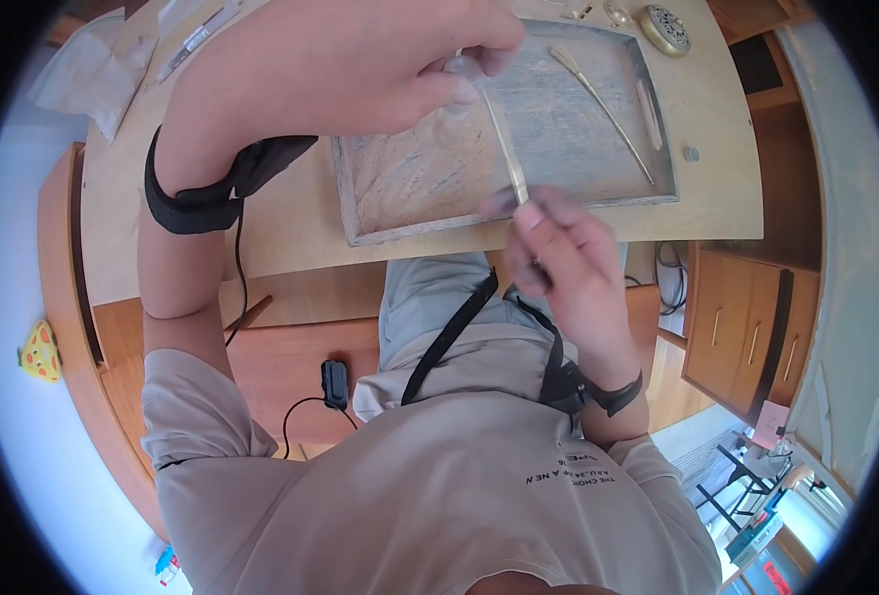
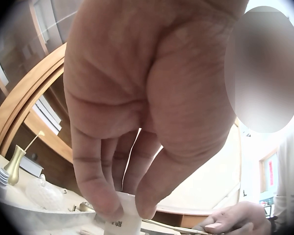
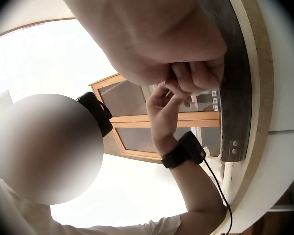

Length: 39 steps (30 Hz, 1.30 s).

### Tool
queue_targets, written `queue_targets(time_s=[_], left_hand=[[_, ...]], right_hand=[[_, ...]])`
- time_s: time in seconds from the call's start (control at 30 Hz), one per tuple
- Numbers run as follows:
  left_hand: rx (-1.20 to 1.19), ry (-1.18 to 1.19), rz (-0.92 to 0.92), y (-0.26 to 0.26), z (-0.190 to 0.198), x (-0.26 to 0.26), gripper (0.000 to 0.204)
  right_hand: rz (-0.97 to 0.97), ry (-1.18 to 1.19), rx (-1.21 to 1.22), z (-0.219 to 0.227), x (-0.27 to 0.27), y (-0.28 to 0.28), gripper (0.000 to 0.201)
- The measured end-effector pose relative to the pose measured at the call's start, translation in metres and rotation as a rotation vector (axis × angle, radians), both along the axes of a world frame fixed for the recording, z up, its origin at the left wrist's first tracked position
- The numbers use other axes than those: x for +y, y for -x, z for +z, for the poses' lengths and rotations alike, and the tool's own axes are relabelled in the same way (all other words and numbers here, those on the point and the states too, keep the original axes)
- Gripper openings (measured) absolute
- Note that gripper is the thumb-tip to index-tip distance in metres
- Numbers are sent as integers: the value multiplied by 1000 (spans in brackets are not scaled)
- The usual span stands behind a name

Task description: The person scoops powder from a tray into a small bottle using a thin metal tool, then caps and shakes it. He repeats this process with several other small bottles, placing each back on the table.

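My left hand (image 1: 360, 64) (image 2: 147, 98) pinches a small whitish container (image 1: 465, 69) (image 2: 125, 218) between thumb and fingers, above the grey wooden tray (image 1: 348, 193). My right hand (image 1: 568, 248) grips a slim brass-coloured tool (image 1: 504, 144) near the tray's front edge, its far end reaching up to the container. In the right wrist view, the curled fingers of my right hand (image 3: 171, 49) hide the tool, and my left hand (image 3: 162, 115) appears beyond them. Brownish powder (image 1: 420, 169) lies spread over the tray's left part.
A thin brass brush (image 1: 603, 109) and a pale stick (image 1: 649, 114) lie at the tray's right. A round pierced brass lid or box (image 1: 666, 30) stands beyond the tray's corner, and a small cap (image 1: 691, 155) beside it. A plastic bag (image 1: 102, 84) is at the table's left.
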State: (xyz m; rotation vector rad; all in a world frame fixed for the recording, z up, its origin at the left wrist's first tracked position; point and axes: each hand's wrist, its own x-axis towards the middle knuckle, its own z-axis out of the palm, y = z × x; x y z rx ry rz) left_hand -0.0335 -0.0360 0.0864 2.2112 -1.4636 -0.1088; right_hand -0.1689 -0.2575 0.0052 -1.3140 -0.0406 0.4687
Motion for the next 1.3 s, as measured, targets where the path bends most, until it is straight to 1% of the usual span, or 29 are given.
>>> queue_targets(time_s=[0.03,0.13,0.23,0.3,0.33,0.43,0.53,0.63,0.73,0.83,0.93,1.03,1.2,1.3], left_hand=[[-16,9,-2,1,0,0,16],[-44,31,-17,2,2,-1,15],[-57,49,-31,3,-3,-1,15],[-110,90,-24,6,-9,-3,16],[-81,73,-1,9,-7,-3,16],[-18,28,50,13,-1,-4,14],[-16,23,48,13,0,-2,13],[-38,38,6,10,-2,-2,12],[-14,26,3,8,-6,-2,13],[-17,10,20,8,-6,-2,14],[-40,20,49,10,-8,-3,15],[-62,18,46,10,-9,-3,16],[-35,-19,55,8,-4,0,17],[-77,8,63,6,-8,3,18]], right_hand=[[66,36,-4,1,0,1,31],[-147,-49,-29,-2,2,3,30],[29,16,-17,-2,1,9,29],[-105,-21,-28,-4,3,10,29],[-167,-39,-35,-4,4,10,28],[-8,26,-18,0,3,14,29],[-164,-37,-54,-6,4,12,29],[-34,50,-26,-3,5,14,30],[-129,9,-33,-4,5,13,30],[-78,45,-16,-5,5,11,29],[-139,63,-42,-6,6,9,29],[-108,76,-30,-7,8,10,29],[-131,92,-41,-5,8,8,30],[-129,91,-51,-6,8,7,30]])
